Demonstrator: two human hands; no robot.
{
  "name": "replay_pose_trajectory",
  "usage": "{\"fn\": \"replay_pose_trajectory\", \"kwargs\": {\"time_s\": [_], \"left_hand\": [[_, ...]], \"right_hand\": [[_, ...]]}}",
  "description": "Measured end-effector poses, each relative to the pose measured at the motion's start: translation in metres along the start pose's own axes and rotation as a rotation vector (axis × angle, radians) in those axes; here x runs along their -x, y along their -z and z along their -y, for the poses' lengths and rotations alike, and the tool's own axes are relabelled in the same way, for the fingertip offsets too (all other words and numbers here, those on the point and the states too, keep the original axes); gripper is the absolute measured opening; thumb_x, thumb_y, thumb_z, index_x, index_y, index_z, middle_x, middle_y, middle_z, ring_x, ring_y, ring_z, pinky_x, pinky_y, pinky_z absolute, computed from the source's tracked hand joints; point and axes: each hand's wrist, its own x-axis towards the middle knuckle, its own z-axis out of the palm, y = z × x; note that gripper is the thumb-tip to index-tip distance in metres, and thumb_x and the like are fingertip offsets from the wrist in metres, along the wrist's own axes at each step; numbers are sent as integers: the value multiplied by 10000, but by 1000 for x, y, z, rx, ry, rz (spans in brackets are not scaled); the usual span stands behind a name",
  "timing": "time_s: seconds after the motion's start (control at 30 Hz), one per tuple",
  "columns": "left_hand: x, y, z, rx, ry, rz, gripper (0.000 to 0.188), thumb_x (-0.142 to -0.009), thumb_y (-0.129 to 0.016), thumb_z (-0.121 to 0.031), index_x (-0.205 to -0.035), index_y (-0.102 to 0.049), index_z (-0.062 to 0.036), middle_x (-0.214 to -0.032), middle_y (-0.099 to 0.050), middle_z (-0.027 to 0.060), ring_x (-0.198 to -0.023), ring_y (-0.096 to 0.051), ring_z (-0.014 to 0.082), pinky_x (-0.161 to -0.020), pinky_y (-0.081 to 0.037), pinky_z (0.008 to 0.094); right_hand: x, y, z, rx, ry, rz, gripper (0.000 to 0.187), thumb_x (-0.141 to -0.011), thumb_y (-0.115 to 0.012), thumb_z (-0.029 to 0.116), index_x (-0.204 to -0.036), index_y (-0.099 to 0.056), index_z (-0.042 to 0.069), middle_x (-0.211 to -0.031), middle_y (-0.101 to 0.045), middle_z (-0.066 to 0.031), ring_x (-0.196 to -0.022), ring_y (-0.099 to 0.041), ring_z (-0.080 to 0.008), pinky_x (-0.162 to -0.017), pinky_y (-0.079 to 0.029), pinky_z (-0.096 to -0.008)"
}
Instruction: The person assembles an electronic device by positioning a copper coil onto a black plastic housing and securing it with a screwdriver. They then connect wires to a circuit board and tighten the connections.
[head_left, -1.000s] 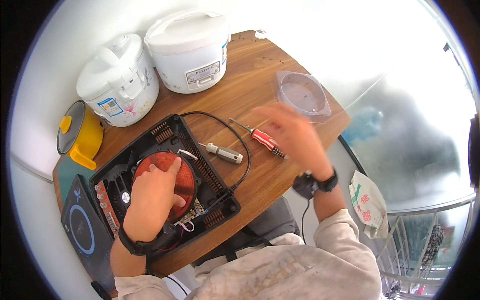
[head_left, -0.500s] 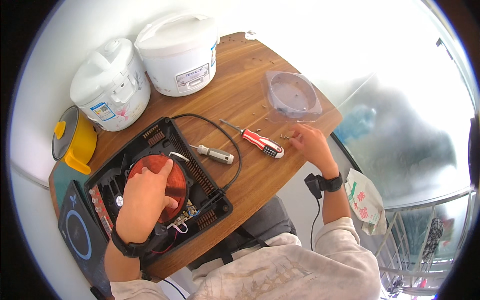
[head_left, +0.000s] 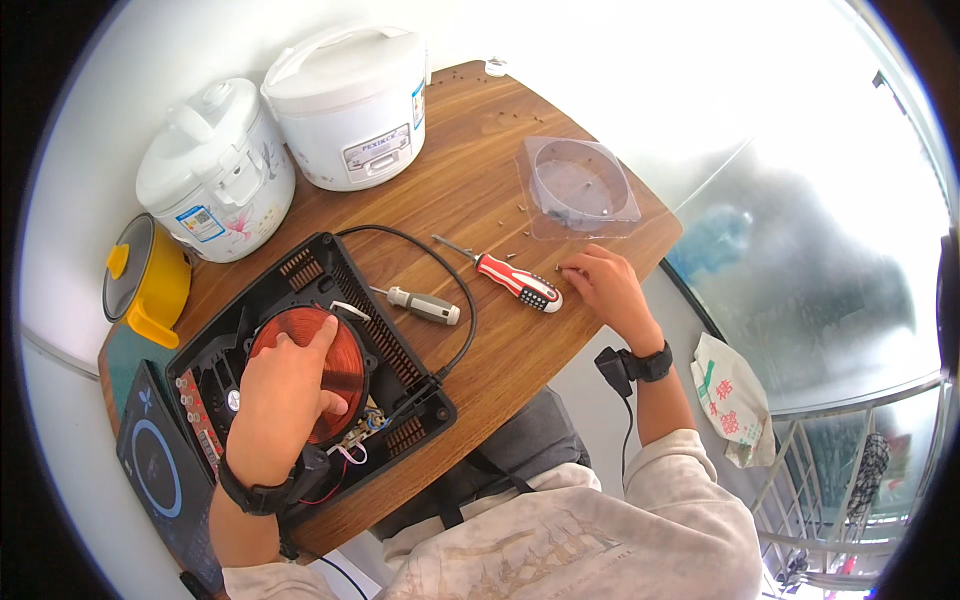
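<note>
My left hand (head_left: 275,400) lies over a round copper coil (head_left: 345,365) inside an opened induction cooker's black base (head_left: 435,400). Its index finger is stretched toward the coil's far edge and its thumb stands apart, with the other fingers partly hidden. On the table's right side, my right hand (head_left: 605,285) pinches at a small screw (head_left: 559,268) with its fingertips. Just left of it lies a red, white and black-handled screwdriver (head_left: 520,283). A grey-handled screwdriver (head_left: 425,306) rests between that one and the base. Several loose screws (head_left: 511,255) are scattered beyond them.
A clear plastic tray (head_left: 580,190) sits near the far right table edge. Two white rice cookers (head_left: 345,110) and a yellow pot (head_left: 165,280) line the left. The cooker's glass top (head_left: 155,470) lies left of the base. A black cord (head_left: 465,300) loops across the wooden table.
My right hand has moved slightly left and its fingertips have closed in where screws lay. My left hand stays on the coil. The whole view has shifted slightly.
</note>
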Motion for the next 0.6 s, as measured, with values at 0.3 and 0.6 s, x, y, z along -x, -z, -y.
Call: {"fn": "replay_pose_trajectory", "kwargs": {"time_s": [0.3,0.6], "left_hand": [[1,-1,0,14,5,-8,962,-646,-938,-298,-1500,-518,-160,-1011,-692,217,-898,-713,410,-819,-588,462],[3,-7,4,48,9,-15,939,-648,-928,-284,-1490,-527,-173,-1030,-686,211,-927,-726,391,-804,-600,447]], "right_hand": [[-5,-4,15,-312,-103,-192,118,-917,-702,61,-1012,-764,26,-915,-729,-89,-724,-686,-184,-693,-550,-304],[-8,26,94,-792,-105,122,115,-907,-628,-56,-976,-715,-22,-928,-706,-27,-848,-660,-81,-750,-551,-231]]}}
